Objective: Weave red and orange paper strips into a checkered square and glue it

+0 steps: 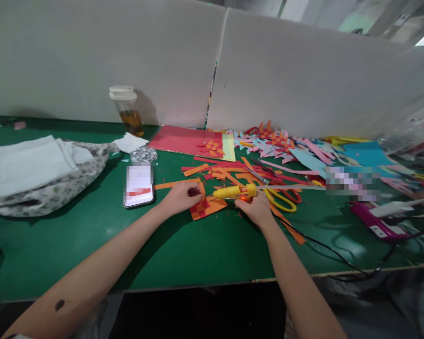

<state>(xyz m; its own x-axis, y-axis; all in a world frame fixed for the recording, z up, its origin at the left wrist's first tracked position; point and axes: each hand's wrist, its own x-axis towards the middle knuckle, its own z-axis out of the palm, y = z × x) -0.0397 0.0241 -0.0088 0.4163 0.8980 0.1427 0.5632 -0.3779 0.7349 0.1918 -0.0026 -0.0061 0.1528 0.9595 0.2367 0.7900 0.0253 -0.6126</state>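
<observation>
My right hand (258, 209) is wrapped round a yellow hot glue gun (231, 191), whose tip points left and whose light glows orange. A long pale glue stick (297, 187) extends from the gun's back. With its fingers pinched, my left hand (181, 198) grips the edge of an orange and red woven paper piece (198, 212). The nozzle is close to this paper; whether they touch I cannot tell. One orange paper strip (173, 184) runs behind my left fingers. Just beyond the gun lie loose orange strips (229, 175) and scissors with yellow handles (284, 202).
A phone (139, 183) and a cloth bag (74, 176) lie to the left, with a lidded drink cup (129, 113) behind. Finished paper fish (275, 139) are heaped at the back. A purple power strip (378, 223) and cables (325, 254) are on the right.
</observation>
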